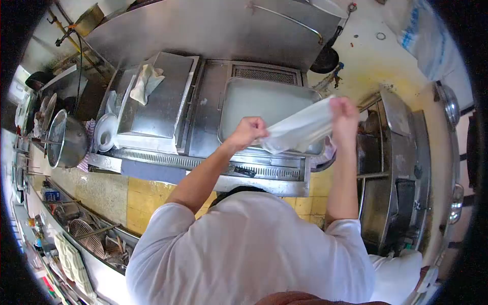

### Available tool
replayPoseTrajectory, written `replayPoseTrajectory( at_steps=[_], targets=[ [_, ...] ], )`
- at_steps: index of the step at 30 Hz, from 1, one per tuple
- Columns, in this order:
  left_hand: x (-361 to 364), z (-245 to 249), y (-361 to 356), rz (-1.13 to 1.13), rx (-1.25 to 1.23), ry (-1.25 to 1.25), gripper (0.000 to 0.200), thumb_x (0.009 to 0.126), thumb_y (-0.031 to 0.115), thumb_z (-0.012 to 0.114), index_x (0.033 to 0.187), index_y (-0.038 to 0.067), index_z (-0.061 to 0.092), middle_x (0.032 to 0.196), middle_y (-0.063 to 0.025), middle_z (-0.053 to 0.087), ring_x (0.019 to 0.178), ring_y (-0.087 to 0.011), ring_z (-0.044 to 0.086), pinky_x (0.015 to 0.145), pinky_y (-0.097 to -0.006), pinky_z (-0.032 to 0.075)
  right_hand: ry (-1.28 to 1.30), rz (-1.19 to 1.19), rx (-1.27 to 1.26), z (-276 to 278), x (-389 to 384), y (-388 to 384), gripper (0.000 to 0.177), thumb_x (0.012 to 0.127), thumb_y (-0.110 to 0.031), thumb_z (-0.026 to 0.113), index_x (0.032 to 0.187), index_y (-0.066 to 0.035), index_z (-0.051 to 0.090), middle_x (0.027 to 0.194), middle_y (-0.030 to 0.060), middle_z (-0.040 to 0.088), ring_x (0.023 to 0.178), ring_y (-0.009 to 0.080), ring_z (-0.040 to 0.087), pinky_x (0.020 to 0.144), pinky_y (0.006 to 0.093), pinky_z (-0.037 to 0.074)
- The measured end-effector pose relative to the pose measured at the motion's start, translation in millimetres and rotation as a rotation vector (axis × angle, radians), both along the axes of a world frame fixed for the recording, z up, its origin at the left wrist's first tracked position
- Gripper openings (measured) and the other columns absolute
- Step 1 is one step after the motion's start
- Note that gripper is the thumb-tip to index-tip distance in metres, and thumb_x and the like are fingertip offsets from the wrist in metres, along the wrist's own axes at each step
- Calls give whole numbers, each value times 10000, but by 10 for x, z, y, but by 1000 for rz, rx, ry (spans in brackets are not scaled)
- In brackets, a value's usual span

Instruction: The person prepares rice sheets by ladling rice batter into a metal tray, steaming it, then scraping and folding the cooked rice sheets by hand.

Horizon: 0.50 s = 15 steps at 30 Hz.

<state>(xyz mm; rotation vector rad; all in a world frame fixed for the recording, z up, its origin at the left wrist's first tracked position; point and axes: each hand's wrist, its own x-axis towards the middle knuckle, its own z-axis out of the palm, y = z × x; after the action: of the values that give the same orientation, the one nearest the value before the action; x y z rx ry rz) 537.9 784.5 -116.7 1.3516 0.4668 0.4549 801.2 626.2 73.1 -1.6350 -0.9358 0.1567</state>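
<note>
A thin white cloth (301, 127) is stretched between my two hands, its lower part hanging in loose folds. My left hand (247, 133) is closed on one end of it. At the other end, a little higher, my right hand (344, 116) grips the cloth, slightly blurred. Below and behind the cloth lies a large rectangular metal tray (220, 122) with a smooth, pale whitish surface inside. The cloth hides the tray's right and front parts. The tray rests on a steel cooktop (203, 114) with a perforated strip at the back.
Left of the tray stands a steel box-like cover (157, 114) with a crumpled cloth (146, 84) on top. Beside it are a white plate (105, 132) and a large metal bowl (68, 140). Steel shelving (391, 168) stands at right, and a dark pan (324, 61) hangs behind.
</note>
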Motion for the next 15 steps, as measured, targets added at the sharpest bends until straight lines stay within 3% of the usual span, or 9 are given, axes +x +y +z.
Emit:
replayPoseTrajectory(
  at_steps=[2, 4, 5, 7, 8, 10, 11, 13, 15],
  targets=[
    [-260, -204, 93, 22, 115, 130, 170, 749, 34, 811, 774, 64, 645, 777, -4, 643, 696, -92, 563, 648, -266, 472, 121, -50, 92, 118, 234, -78, 110, 952, -140, 685, 949, -31, 690, 797, -24, 640, 743, 83, 542, 680, 252, 448],
    [-347, -212, 246, 49, 472, 534, 147, 758, 45, 768, 885, 53, 694, 932, -79, 716, 852, -160, 657, 804, -319, 519, 26, -41, 84, 220, 293, -11, 106, 960, -148, 680, 945, -43, 683, 807, -41, 624, 744, 69, 519, 672, 243, 419],
    [-329, -223, 261, 47, 469, 533, 147, 758, 45, 768, 885, 53, 694, 932, -79, 716, 852, -160, 657, 804, -319, 519, 25, -42, 80, 207, 239, -3, 106, 960, -148, 680, 945, -43, 683, 807, -41, 624, 744, 69, 519, 672, 243, 419],
    [-272, -279, 285, 205, 1164, 307, 283, 789, 123, 740, 1061, 50, 716, 1134, -119, 714, 1053, -264, 676, 969, -397, 498, 66, 113, -83, 234, -80, 68, 108, 966, -148, 678, 929, -46, 678, 782, -50, 601, 717, 55, 499, 645, 236, 398],
    [-252, -355, 271, 211, 1163, 304, 283, 789, 123, 740, 1061, 50, 716, 1134, -119, 714, 1053, -264, 676, 969, -397, 498, 97, 152, -103, 116, -101, 135, 138, 978, -187, 686, 918, -62, 680, 749, -82, 554, 682, 38, 449, 624, 216, 365],
    [-196, -471, 265, -105, 1348, 836, 405, 818, 201, 725, 1199, 69, 693, 1273, -110, 673, 1207, -308, 618, 1074, -426, 433, 95, 174, -127, 82, -239, 197, 126, 976, -166, 679, 922, -52, 680, 742, -71, 568, 669, 46, 470, 613, 224, 380],
    [-135, -513, 323, -97, 1351, 833, 405, 818, 201, 725, 1199, 69, 693, 1273, -110, 673, 1207, -308, 618, 1074, -426, 433, 101, 189, -154, 89, -290, 226, 115, 974, -146, 673, 926, -42, 679, 734, -60, 582, 655, 54, 491, 602, 232, 395],
    [-5, -82, 311, -354, 1257, 1145, 456, 915, 427, 606, 1181, 70, 704, 1166, -147, 717, 1081, -350, 668, 1028, -472, 485, 109, 190, -170, 108, -343, 242, 116, 971, -143, 676, 928, -35, 680, 733, -56, 582, 659, 50, 489, 606, 234, 398],
    [97, 678, 141, -180, 1094, 908, 424, 926, 392, 629, 1170, 51, 696, 1158, -155, 717, 1076, -331, 675, 1017, -456, 495, 139, 202, -179, 127, -384, 249, 118, 969, -137, 679, 930, -25, 681, 725, -56, 576, 657, 47, 487, 606, 237, 401]
  ],
)
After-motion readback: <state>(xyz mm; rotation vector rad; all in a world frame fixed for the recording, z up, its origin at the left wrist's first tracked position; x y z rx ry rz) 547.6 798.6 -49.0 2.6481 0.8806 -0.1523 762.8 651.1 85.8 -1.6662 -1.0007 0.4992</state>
